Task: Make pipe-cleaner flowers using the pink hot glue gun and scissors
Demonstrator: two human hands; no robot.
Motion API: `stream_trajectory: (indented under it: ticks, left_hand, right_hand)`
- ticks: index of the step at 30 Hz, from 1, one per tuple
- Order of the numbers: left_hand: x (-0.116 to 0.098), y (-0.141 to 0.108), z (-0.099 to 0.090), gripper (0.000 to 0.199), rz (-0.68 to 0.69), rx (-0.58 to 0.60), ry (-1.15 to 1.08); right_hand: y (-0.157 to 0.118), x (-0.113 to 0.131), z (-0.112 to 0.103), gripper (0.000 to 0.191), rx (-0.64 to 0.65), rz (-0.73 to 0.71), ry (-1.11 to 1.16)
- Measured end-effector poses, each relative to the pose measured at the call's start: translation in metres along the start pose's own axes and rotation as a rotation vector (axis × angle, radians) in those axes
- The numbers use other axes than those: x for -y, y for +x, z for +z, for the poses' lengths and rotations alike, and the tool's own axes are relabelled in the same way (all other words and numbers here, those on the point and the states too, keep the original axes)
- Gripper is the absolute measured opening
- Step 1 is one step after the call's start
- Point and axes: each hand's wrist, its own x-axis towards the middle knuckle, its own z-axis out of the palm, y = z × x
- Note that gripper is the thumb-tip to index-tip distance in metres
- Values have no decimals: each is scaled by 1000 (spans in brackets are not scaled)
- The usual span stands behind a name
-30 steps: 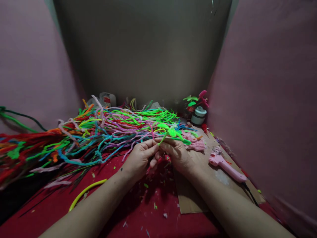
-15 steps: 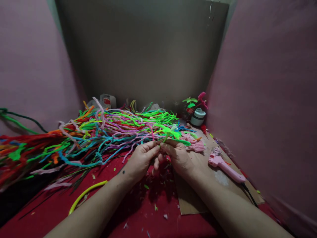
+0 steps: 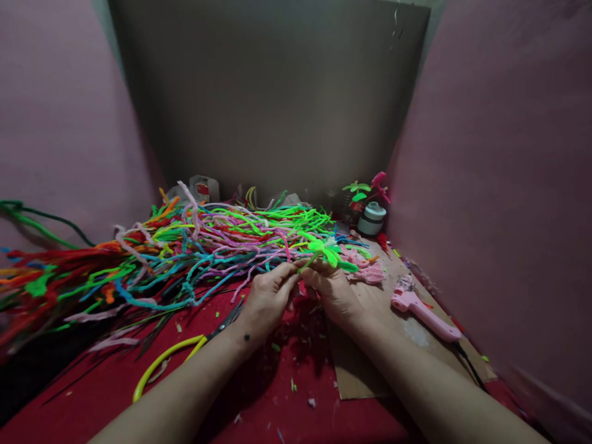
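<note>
My left hand (image 3: 272, 297) pinches a thin green pipe cleaner stem (image 3: 309, 263) between thumb and forefinger. Close beside it, my right hand (image 3: 333, 292) has its fingers closed around the same stem. Bright green petals (image 3: 325, 248) spread just beyond the fingertips, joined as a pipe cleaner flower with a pale tip; my right fingers hide part of it. Under my left forearm lie yellow-handled scissors (image 3: 172, 359), partly covered. A big heap of multicoloured pipe cleaners (image 3: 222, 237) stretches behind both hands.
On a cardboard sheet (image 3: 358, 370) at the right rests a pink glue gun (image 3: 428, 319) with its cord. Pink fuzzy pieces (image 3: 367, 268) lie near my right hand. A pale lidded jar (image 3: 372, 218) stands at the back. Scraps dot the red cloth (image 3: 259, 401); pink walls flank both sides.
My left hand has turned slightly and its lower fingers are now tucked in. More of the green flower and of the scissors shows. The view has shifted a little.
</note>
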Motion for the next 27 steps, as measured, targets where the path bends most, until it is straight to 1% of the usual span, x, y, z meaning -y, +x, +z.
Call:
stream_trajectory:
  ticks: [2, 5, 8, 12, 17, 20, 23, 25, 27]
  left_hand:
    - [-4, 1, 0, 20, -79, 20, -73]
    - [-9, 3, -1, 22, -192, 61, -200]
    - [-9, 4, -3, 25, -229, 96, -309]
    - [-6, 4, -5, 24, -260, 147, -485]
    - [-6, 4, -5, 26, -366, 248, -691]
    - [-5, 5, -6, 24, -396, 306, -754]
    - [-4, 6, -9, 21, -401, 350, -769]
    - [-3, 6, -10, 18, -414, 372, -765]
    - [-3, 6, -12, 17, -419, 382, -749]
  right_hand:
    - [0, 0, -2, 28, 29, -1, -19]
    - [1, -3, -7, 26, 34, 9, -52]
    - [2, -6, -10, 27, 37, 30, -53]
    - [4, -7, -13, 23, 37, 17, -25]
    - [5, -7, -17, 23, 79, 92, 21]
    - [6, -8, -21, 29, 110, 129, 49]
    - [7, -9, -21, 32, 128, 177, 105]
    - [7, -8, -19, 30, 125, 175, 119]
    - [7, -7, -16, 24, 117, 140, 116]
